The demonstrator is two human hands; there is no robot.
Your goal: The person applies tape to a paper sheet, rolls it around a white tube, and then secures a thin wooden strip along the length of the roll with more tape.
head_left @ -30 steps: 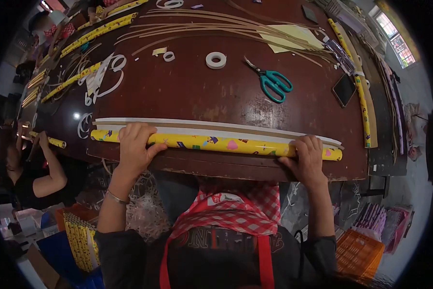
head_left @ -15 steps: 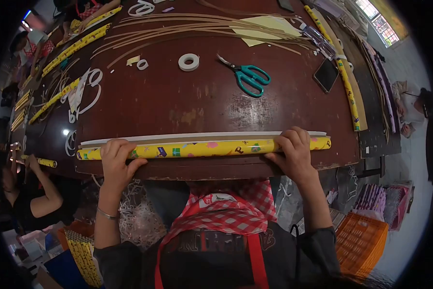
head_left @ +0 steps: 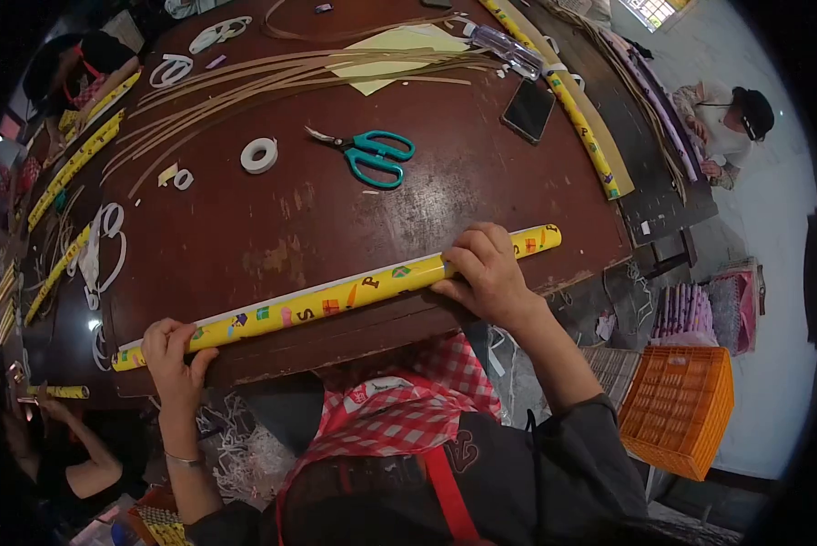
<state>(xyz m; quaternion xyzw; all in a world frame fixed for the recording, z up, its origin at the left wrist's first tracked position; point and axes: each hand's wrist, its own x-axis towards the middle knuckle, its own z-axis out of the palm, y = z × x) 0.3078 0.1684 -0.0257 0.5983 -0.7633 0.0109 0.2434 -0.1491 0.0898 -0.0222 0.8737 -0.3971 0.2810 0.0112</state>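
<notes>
A long roll of yellow printed paper (head_left: 336, 299) lies along the front edge of the table, slanting up to the right. My left hand (head_left: 172, 357) grips it near its left end, thumb on the near side and fingers over the top. Closer to the right end, my right hand (head_left: 486, 271) is wrapped over the roll in the same way. A thin white edge shows along its far side. Beyond the roll lie teal-handled scissors (head_left: 374, 158) with the blades parted, and a roll of white tape (head_left: 259, 156).
Brown strips (head_left: 245, 84) and a yellow sheet (head_left: 399, 55) lie at the back. A phone (head_left: 529, 110) and a plastic bottle (head_left: 509, 49) are at the right, beside another yellow roll (head_left: 583, 133). An orange crate (head_left: 677, 405) stands on the floor. Several people work nearby.
The view has turned and shifted, so the table's things appear further left. The roll, level before, now slants in view. The strip beyond it shows much less. Both hands still grip it.
</notes>
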